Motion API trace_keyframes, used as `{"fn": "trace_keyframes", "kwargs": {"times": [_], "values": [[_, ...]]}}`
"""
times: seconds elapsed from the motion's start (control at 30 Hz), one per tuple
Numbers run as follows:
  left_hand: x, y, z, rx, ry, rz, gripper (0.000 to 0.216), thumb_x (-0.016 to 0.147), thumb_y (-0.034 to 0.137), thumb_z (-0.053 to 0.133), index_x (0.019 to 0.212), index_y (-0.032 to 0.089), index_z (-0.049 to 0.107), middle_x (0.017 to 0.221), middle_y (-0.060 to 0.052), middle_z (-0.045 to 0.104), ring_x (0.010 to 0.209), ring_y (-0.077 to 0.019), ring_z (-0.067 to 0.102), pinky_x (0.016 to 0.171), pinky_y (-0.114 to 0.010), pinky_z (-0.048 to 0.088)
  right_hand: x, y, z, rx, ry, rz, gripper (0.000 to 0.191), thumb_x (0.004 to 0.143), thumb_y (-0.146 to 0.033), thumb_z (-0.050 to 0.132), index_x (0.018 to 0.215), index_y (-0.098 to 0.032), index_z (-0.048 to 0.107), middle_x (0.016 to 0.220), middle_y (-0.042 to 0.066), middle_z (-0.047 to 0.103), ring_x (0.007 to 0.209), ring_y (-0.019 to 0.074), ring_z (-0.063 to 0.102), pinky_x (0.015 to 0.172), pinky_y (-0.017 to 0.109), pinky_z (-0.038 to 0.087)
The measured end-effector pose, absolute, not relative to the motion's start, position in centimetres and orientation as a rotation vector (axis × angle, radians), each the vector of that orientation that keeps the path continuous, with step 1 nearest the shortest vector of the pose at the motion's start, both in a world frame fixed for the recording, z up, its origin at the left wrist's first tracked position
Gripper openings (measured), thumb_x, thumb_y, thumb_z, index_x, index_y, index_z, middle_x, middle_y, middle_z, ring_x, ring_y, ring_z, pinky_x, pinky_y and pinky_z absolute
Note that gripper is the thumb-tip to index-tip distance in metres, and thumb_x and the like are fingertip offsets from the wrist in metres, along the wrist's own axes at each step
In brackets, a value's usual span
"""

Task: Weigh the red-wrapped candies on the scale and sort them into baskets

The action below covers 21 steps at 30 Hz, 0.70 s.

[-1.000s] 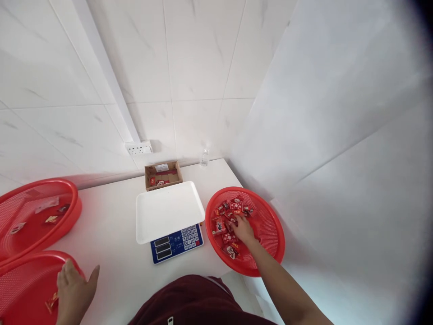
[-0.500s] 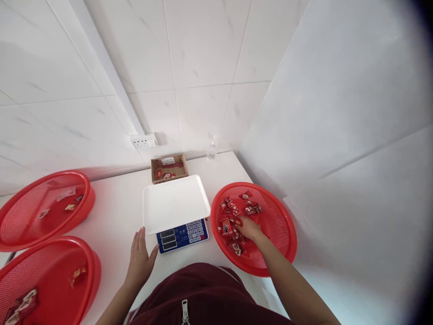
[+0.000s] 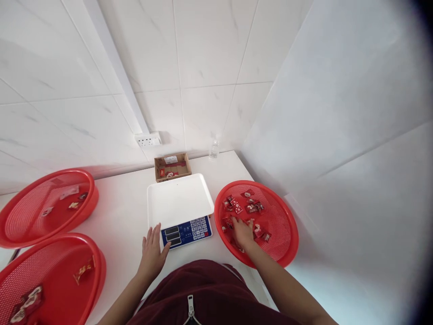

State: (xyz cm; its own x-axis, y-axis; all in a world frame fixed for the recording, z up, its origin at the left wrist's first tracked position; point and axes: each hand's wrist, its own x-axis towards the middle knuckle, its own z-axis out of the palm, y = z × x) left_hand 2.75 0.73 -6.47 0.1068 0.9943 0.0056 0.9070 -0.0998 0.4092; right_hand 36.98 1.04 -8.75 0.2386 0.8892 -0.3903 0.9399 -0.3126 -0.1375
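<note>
Nearest, at the left, a red mesh basket (image 3: pixel 50 280) held only a few wrapped sweets (image 3: pixel 84 270). The left hand (image 3: pixel 153 253) lay flat on the white desk (image 3: pixel 122 216) just beside the near left corner of the scale (image 3: pixel 187 229), its grip wide, fingers spread, holding nothing. To the right, the right hand (image 3: pixel 241 232) rested palm down in the right basket (image 3: pixel 286 225), fingers bent among the red sweets (image 3: pixel 252 208). Whether its grip had closed on one could not be told, since the fingertips were hidden among the wrappers. Most of the sweets lay in this right basket, scattered around and beyond the hand. The scale's white platter (image 3: pixel 179 201) was bare, so nothing was being weighed at this moment. By that showing the work looked to be in its early part, with the bulk of the sweets unmoved. Farther left, a second left basket (image 3: pixel 40 221) held a few small packets (image 3: pixel 69 193). At the far wall stood an open cardboard box (image 3: pixel 172 166) with some red items inside, and a clear bottle (image 3: pixel 214 148) in the corner.
</note>
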Motion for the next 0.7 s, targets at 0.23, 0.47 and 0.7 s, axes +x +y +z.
{"fn": "trace_keyframes", "kwargs": {"times": [0.23, 0.47, 0.7], "values": [[3.4, 1.2, -5.7, 2.079, 1.826, 0.350, 0.054, 0.087, 0.034, 0.039, 0.138, 0.016, 0.033, 0.140, -0.016, 0.043, 0.136, -0.0310, 0.026, 0.106, -0.058, 0.021, 40.8, 2.2, -6.7, 2.725, 1.539, -0.794, 0.035, 0.083, -0.018, 0.038, 0.109, -0.019, 0.062, 0.100, 0.011, 0.069, 0.092, 0.0237, 0.063, 0.079, 0.031, 0.041], [4.8, 1.4, -5.2, 2.104, 1.686, 0.325, 0.053, 0.086, 0.031, 0.042, 0.137, 0.018, 0.036, 0.140, -0.013, 0.044, 0.137, -0.0289, 0.025, 0.108, -0.055, 0.021, 38.3, 3.3, -3.6, 2.928, 1.699, -1.679, 0.027, 0.083, -0.035, 0.048, 0.095, -0.016, 0.063, 0.092, 0.009, 0.068, 0.087, 0.0227, 0.064, 0.078, 0.033, 0.048], [3.7, 1.4, -5.4, 2.096, 1.703, 0.283, 0.054, 0.085, 0.031, 0.043, 0.136, 0.016, 0.038, 0.140, -0.014, 0.044, 0.137, -0.0300, 0.025, 0.107, -0.055, 0.022, 36.2, 4.3, -1.0, 2.580, 1.766, -2.302, 0.067, 0.080, -0.046, 0.055, 0.140, -0.026, 0.033, 0.139, 0.010, 0.043, 0.120, 0.0197, 0.049, 0.098, 0.036, 0.041]]}}
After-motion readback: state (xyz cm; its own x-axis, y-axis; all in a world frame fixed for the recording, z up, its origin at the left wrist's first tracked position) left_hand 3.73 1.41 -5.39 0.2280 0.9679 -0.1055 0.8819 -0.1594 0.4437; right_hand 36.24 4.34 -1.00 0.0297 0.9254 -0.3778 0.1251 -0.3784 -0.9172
